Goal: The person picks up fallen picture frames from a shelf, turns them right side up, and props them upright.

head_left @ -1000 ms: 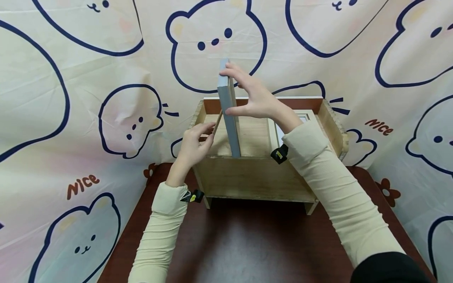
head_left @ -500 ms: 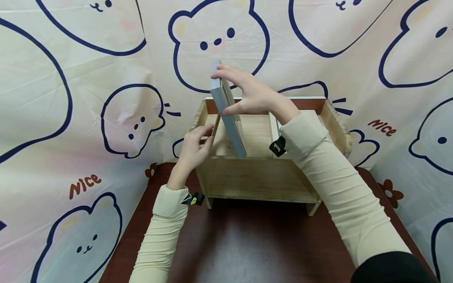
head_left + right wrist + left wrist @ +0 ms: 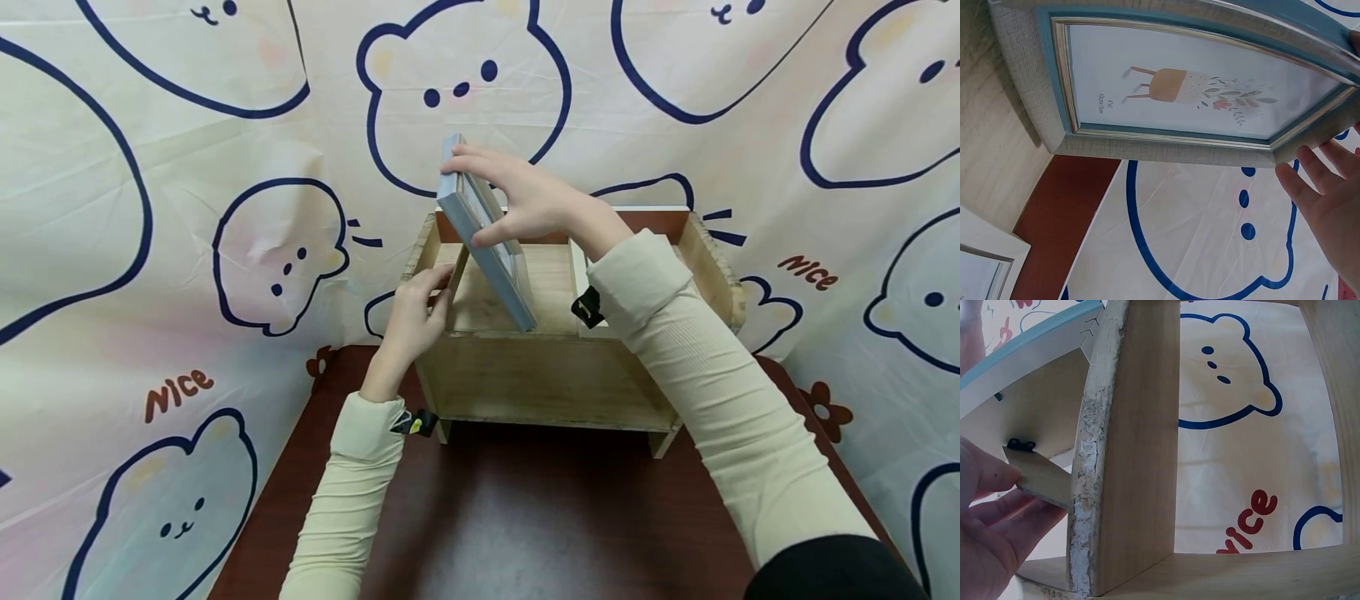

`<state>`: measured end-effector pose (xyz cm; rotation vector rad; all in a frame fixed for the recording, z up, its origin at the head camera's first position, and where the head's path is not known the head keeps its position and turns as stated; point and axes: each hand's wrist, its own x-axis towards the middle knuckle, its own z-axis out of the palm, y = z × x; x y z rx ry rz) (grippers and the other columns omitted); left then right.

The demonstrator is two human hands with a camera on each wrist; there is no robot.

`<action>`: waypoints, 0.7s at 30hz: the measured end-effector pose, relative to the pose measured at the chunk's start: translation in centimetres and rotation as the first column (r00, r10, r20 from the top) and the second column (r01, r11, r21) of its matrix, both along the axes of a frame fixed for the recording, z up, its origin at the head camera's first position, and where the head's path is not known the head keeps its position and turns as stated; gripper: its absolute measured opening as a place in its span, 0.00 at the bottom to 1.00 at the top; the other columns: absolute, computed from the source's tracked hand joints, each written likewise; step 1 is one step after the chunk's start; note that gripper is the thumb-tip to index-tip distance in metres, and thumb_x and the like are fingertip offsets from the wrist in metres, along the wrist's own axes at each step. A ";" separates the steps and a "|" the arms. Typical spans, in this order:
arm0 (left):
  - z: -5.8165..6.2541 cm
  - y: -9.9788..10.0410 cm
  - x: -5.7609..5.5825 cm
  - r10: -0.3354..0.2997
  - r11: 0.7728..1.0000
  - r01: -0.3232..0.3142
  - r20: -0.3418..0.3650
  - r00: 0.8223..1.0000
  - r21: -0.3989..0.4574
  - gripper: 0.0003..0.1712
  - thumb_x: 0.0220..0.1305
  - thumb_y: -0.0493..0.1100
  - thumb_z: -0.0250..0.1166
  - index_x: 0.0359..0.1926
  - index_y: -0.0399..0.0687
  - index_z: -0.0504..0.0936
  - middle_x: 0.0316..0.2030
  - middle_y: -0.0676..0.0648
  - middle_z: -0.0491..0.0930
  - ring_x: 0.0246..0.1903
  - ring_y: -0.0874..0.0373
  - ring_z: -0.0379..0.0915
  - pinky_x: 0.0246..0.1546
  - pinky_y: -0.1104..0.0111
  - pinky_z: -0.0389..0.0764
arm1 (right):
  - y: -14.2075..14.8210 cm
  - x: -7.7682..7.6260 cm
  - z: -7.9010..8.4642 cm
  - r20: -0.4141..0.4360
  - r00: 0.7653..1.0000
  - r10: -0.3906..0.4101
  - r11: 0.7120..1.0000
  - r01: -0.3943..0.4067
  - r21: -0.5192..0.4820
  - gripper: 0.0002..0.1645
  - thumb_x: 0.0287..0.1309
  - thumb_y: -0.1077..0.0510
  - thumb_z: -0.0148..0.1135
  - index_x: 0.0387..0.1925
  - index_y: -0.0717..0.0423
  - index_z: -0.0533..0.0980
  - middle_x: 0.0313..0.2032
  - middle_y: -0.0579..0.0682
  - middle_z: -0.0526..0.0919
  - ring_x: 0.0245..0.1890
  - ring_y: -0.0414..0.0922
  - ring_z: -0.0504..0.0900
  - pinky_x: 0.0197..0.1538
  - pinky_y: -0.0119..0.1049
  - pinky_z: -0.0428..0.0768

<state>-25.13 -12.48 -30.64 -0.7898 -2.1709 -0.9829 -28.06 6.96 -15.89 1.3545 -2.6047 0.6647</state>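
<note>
A blue-grey picture frame (image 3: 491,262) leans on top of a wooden shelf unit (image 3: 551,379), its top tilted to the left. My right hand (image 3: 528,196) grips it by the upper end, thumb on the near side. In the right wrist view, the picture (image 3: 1179,87) behind its front shows a plant in a legged pot. At the frame's back, my left hand (image 3: 414,312) pinches the wooden stand leg (image 3: 1047,478) between thumb and fingers. The leg stands out from the backing near a black hinge (image 3: 1020,445).
A white picture frame (image 3: 1013,250) lies to the right on the shelf top, mostly behind the right forearm in the head view. Raised wooden sides (image 3: 716,271) bound the top. The unit stands on a dark red table (image 3: 555,517) before a bear-print cloth (image 3: 285,142).
The picture frame has tipped further left at its top, and its lower end has shifted right. The right hand has moved left with it. The left hand keeps hold of the stand leg, almost in place.
</note>
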 end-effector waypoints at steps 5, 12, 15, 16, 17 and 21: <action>-0.1 0.0 -0.2 0.034 0.999 -0.034 -0.016 0.999 -0.009 0.18 0.56 0.23 0.53 0.48 0.29 0.76 0.37 0.35 0.78 0.37 0.46 0.77 0.33 0.60 0.79 | 0.3 -0.5 -0.2 0.013 0.999 0.038 0.999 -0.038 -0.006 0.47 0.45 0.51 0.69 0.66 0.49 0.58 0.70 0.49 0.47 0.68 0.44 0.46 0.64 0.47 0.53; -0.6 0.2 -0.5 0.052 0.999 -0.052 -0.072 0.996 0.005 0.18 0.56 0.22 0.52 0.48 0.29 0.76 0.36 0.34 0.78 0.35 0.46 0.76 0.31 0.59 0.77 | 0.8 -1.4 -0.6 0.082 0.992 0.100 0.995 -0.099 -0.013 0.56 0.41 0.52 0.73 0.69 0.48 0.51 0.71 0.47 0.40 0.68 0.42 0.42 0.64 0.48 0.52; -0.7 0.4 -0.5 0.060 0.998 -0.059 -0.088 0.994 0.017 0.17 0.55 0.22 0.53 0.47 0.28 0.77 0.36 0.34 0.78 0.34 0.45 0.76 0.32 0.58 0.77 | 0.8 -1.5 -0.7 0.076 0.992 0.098 0.995 -0.099 0.004 0.59 0.39 0.52 0.74 0.69 0.47 0.50 0.71 0.47 0.39 0.68 0.41 0.40 0.64 0.48 0.52; -0.7 0.4 -0.5 0.066 0.998 -0.064 -0.092 0.994 0.020 0.17 0.55 0.22 0.53 0.47 0.28 0.77 0.36 0.34 0.78 0.35 0.44 0.76 0.33 0.57 0.77 | 0.8 -1.5 -0.8 0.070 0.993 0.097 0.995 -0.098 0.009 0.59 0.38 0.51 0.74 0.69 0.46 0.50 0.71 0.47 0.39 0.68 0.41 0.40 0.65 0.48 0.52; -0.7 0.4 -0.6 0.073 0.997 -0.071 -0.097 0.993 0.022 0.17 0.55 0.22 0.53 0.47 0.28 0.77 0.36 0.34 0.78 0.35 0.44 0.76 0.34 0.57 0.77 | 0.8 -1.5 -0.8 0.062 0.993 0.097 0.995 -0.098 0.014 0.59 0.38 0.51 0.74 0.69 0.46 0.50 0.71 0.47 0.39 0.68 0.40 0.40 0.65 0.47 0.51; -0.8 0.6 -0.6 0.103 0.995 -0.102 -0.127 0.987 0.018 0.17 0.54 0.22 0.52 0.46 0.28 0.77 0.35 0.33 0.79 0.36 0.43 0.76 0.36 0.55 0.76 | 0.9 -1.7 -0.9 0.033 0.994 0.104 0.994 -0.105 0.025 0.60 0.38 0.49 0.74 0.70 0.48 0.50 0.71 0.49 0.40 0.68 0.40 0.39 0.66 0.45 0.49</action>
